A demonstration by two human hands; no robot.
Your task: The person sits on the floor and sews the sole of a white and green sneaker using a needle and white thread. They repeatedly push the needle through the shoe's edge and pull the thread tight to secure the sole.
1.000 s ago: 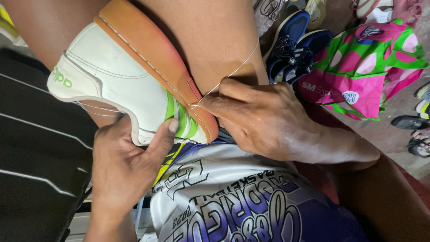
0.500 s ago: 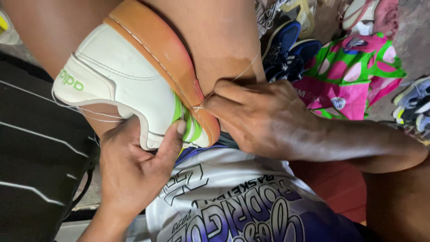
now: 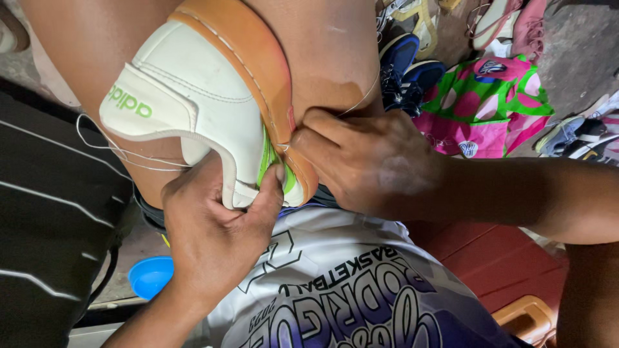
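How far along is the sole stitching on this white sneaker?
Done: a stitch line already runs along the tan sole of the white sneaker. In hand: the left hand grips the shoe near its green stripes, while the right hand presses at the sole edge, thread trailing. Left: I cannot tell how much edge remains unstitched; the far side is hidden.

I see a grey dirt floor [image 3: 580,58] beyond the fingers, strewn with shoes [image 3: 412,71] around a pink-green bag [image 3: 496,109].
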